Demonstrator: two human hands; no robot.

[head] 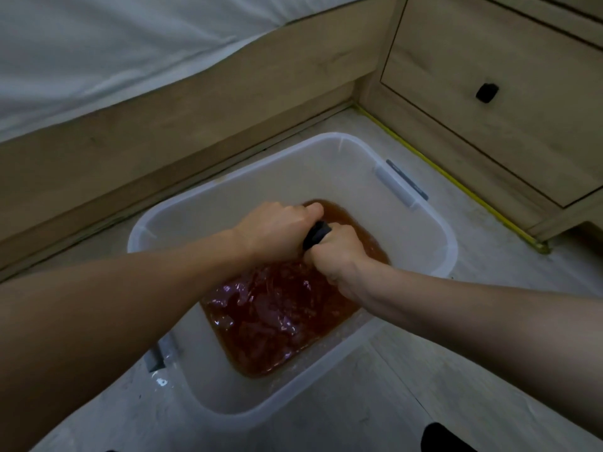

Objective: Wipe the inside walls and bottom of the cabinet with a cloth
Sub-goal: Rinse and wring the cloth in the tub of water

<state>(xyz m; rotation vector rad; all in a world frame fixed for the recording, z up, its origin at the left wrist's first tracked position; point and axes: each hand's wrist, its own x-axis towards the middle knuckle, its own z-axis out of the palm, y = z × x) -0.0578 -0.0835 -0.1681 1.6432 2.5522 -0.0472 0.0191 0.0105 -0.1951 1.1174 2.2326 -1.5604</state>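
Both hands, left hand (pixel 277 233) and right hand (pixel 339 256), are squeezing a dark rolled cloth (pixel 316 234) with fingers curled tight, over reddish-brown water (pixel 277 321) in a clear plastic tub (pixel 424 230). Wringing seems underway; next, wiping the light wooden cabinet (pixel 489 102), far right.

No legible text anywhere.

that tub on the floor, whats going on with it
A person holds a dark cloth with both hands, left hand and right hand gripping it together above the reddish-brown water in a clear plastic tub. It looks like wringing. The wooden cabinet beside it has its drawer closed.
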